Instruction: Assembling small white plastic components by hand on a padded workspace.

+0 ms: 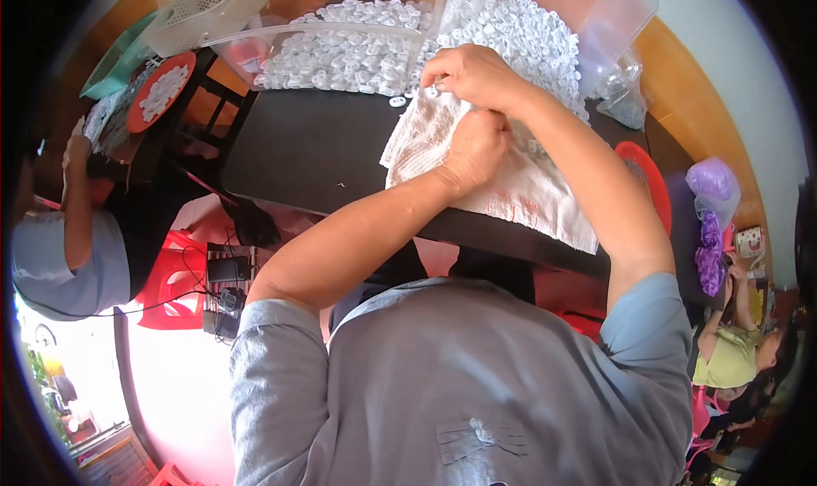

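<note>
A whitish terry towel lies across the dark table's near right part and hangs over its front edge. My left hand rests on it, fingers curled into a fist; what they hold, if anything, is hidden. Farther off, my right hand reaches to the towel's far edge with its fingers pinched at a small white plastic piece. Another small white oval piece lies on the table just left of the towel. My right forearm passes over the towel's right part.
Clear plastic bins heaped with small white pieces line the table's back. Bagged items stand at the back right, and a red round tray at right. To the left, a co-worker's hand is near an orange plate of white pieces.
</note>
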Motion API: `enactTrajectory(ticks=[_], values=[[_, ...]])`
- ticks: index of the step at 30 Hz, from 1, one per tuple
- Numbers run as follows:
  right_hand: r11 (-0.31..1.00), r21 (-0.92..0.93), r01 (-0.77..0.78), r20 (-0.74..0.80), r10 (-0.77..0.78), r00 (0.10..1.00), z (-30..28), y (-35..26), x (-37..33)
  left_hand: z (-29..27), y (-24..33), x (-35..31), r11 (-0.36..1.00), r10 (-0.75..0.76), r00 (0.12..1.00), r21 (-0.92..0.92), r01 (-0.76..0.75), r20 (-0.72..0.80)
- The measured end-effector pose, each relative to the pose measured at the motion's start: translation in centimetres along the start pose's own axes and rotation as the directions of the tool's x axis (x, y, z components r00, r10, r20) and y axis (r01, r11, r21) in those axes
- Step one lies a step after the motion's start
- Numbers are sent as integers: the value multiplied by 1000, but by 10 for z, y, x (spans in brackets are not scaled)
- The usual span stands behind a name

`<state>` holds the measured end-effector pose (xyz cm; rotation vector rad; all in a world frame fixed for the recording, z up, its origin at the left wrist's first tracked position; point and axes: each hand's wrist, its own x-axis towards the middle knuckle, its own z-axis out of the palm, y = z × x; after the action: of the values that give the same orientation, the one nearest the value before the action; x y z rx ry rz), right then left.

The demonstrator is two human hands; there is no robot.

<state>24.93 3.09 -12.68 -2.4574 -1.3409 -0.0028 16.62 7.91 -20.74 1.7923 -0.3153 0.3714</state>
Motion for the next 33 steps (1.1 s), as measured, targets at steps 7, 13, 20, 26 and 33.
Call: enactTrajectory(ticks=[7,13,20,26,33], values=[[984,-171,50,146,-25,989,6,-1,16,-1,2,-1,988,-35,994,154,18,105],[984,-155,89,67,-79,995,14,4,14,2,-4,3,998,59,998,24,-60,24],[985,-170,-36,83,51,995,9,11,9,-1,-3,3,998,-43,993,-31,47,106],[936,-270,-226,-223,168,960,-16,40,-28,-13,29,2,867,-318,930,-340,364,185],[732,629,-262,-356,571,740,-16,24,-115,-20,42,5,688,-474,849,-505,521,231]])
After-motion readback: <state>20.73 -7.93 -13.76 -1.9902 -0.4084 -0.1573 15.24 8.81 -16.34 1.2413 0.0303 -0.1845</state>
